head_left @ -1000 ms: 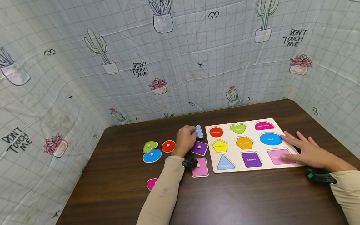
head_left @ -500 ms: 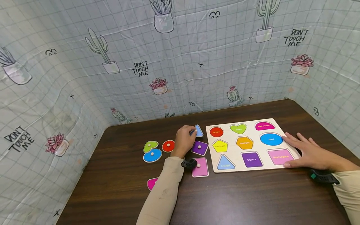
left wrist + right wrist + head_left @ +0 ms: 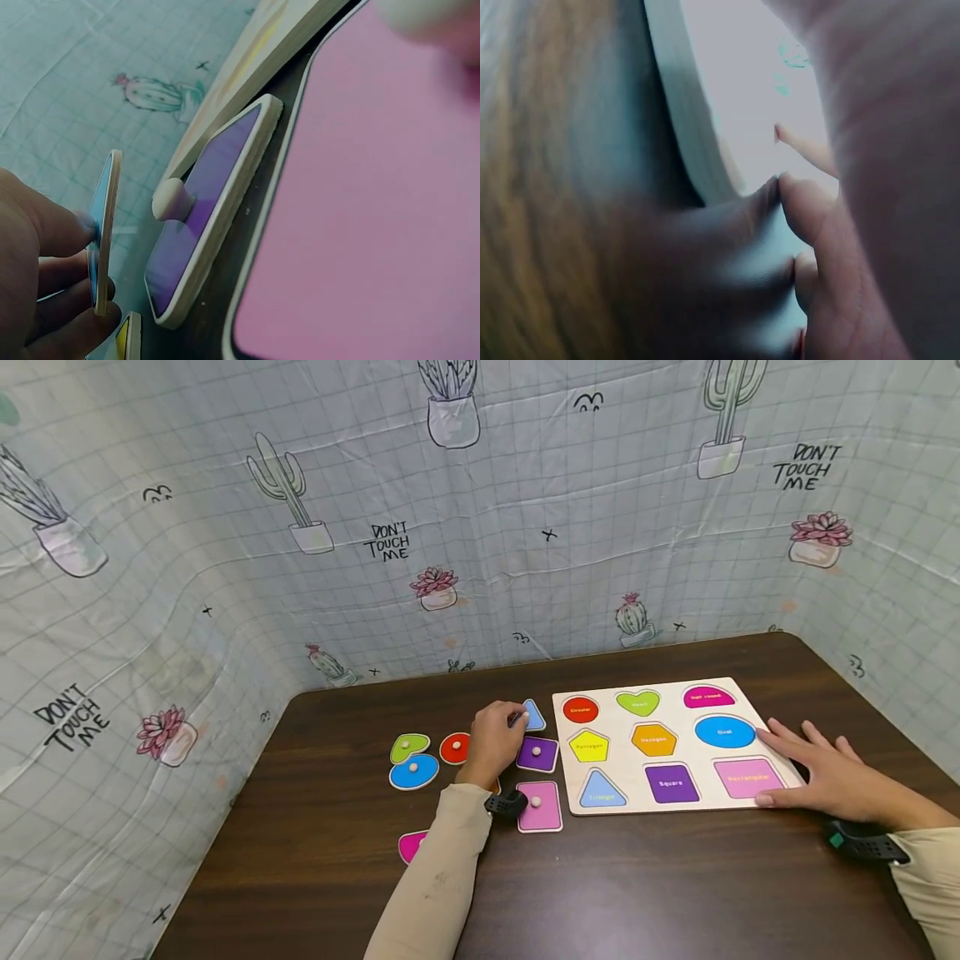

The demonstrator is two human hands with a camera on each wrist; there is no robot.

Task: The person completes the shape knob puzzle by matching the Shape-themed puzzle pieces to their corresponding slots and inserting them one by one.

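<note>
My left hand (image 3: 495,739) pinches a light-blue triangle puzzle piece (image 3: 534,717) between thumb and fingers. In the left wrist view this blue piece (image 3: 103,232) stands tilted on edge. Just below it in the head view lie a purple square piece (image 3: 537,754) and a pink rectangle piece (image 3: 540,807), each with a wooden knob. My right hand (image 3: 840,777) rests at the right edge of the pale wooden shape board (image 3: 622,745), fingers extended and thumb at the near corner. The right wrist view shows the board's edge (image 3: 694,112) blurred beside the fingers.
Left of the left hand lie a green heart (image 3: 409,747), a blue oval (image 3: 414,772), a red circle (image 3: 454,748) and a magenta half-round piece (image 3: 412,845). The left wrist partly hides an orange piece. A patterned cloth (image 3: 495,527) hangs behind the dark table (image 3: 637,893).
My right thumb has slid off the printed rectangle to the board's near corner. The left hand keeps its pinch on the triangle piece with hardly any movement. The head view has shifted slightly.
</note>
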